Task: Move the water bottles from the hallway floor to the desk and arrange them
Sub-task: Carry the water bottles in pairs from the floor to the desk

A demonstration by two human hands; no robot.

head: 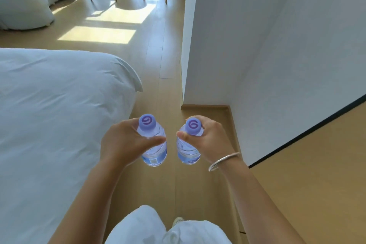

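Each hand carries one upright water bottle over the hallway floor [170, 85]: left hand [120, 142] fingers curled round the left bottle [153, 144], right hand [208, 140] fingers round the right bottle [188, 150]; no counter in view.

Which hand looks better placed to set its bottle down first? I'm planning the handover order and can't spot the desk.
Neither clearly. The left hand grips one bottle and the right hand grips the other bottle, level and side by side over the floor. No desk shows.
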